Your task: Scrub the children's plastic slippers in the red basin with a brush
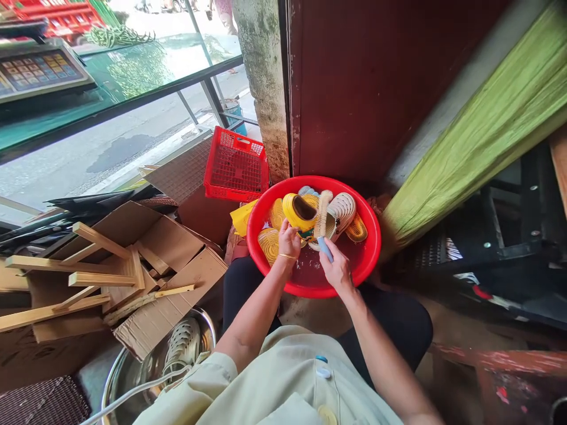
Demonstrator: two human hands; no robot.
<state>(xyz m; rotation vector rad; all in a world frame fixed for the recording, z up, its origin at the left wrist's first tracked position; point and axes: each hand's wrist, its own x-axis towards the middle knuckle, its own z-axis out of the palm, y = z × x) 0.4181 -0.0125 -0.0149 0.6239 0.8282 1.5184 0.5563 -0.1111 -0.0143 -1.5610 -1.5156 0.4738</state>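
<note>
Over a red basin (376,236) in front of my knees, my left hand (289,241) grips a yellow clog (295,203) by one end, its dark opening facing up. My right hand (337,264) is wrapped around the blue handle of a scrub brush (323,221), whose pale bristles are beside the yellow clog. Behind the brush lies a whitish clog (343,208) with slotted uppers. Several yellow shoes, such as one with a ringed sole (268,243), rest in the basin. Dark water (310,273) shows at its near side.
A red plastic crate (237,165) stands behind the basin to the left. Cardboard boxes (177,283) with a wooden stool (119,271) are at my left. Below them a metal bowl (208,330) holds a pale shoe (183,345). Green cloth (478,130) hangs at the right.
</note>
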